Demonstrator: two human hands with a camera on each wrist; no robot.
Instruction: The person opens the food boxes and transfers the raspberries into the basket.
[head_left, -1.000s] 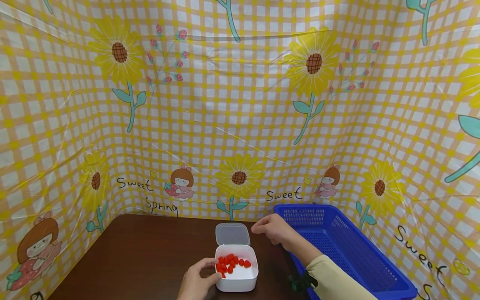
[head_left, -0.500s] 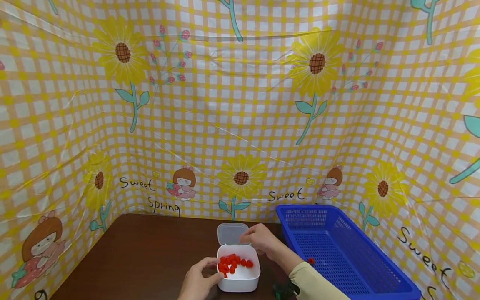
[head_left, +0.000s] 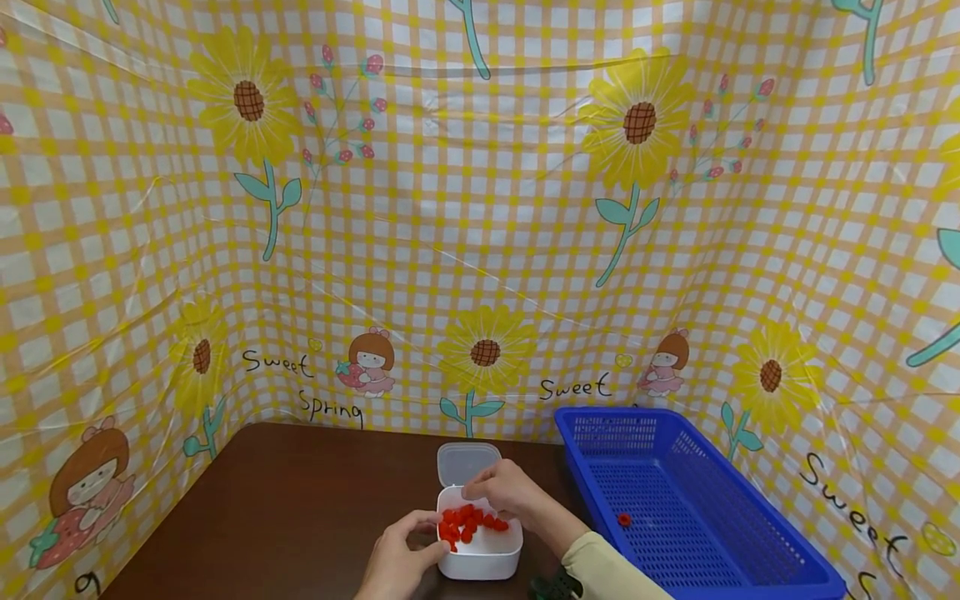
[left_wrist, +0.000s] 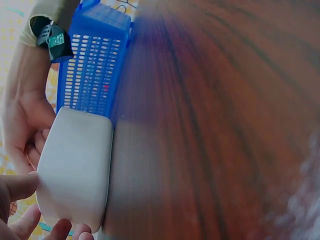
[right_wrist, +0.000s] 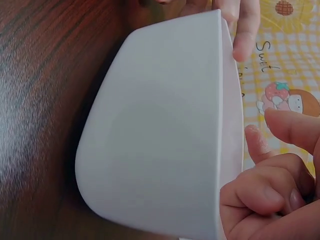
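The small red pieces [head_left: 468,515] are lying inside the white box [head_left: 480,567], mostly bunching toward its left side with a few trailing rightward. My left hand [head_left: 399,550] is gripping the box at its left wall, fingers and thumb bracing its edge, probably to keep something so light from sliding. My right hand [head_left: 508,492] is hovering over the back right of the open top; thumb and forefinger are standing apart with nothing showing between them, the other fingers curling in, so I am grasping nothing there. I'm holding it above the rim, I judge, so that the fingertips can dip in without knocking the wall.

The clear lid [head_left: 468,463] is sitting just behind the box, leaving the top uncovered; whether it is hinged I can't tell. To the right, the blue basket [head_left: 697,508] is standing near my right arm, seemingly for easy reach, and one red ring-like piece [head_left: 624,519] is resting inside. Everything is sitting on the dark table [head_left: 300,492], with checked cloth [head_left: 420,208] hanging around.
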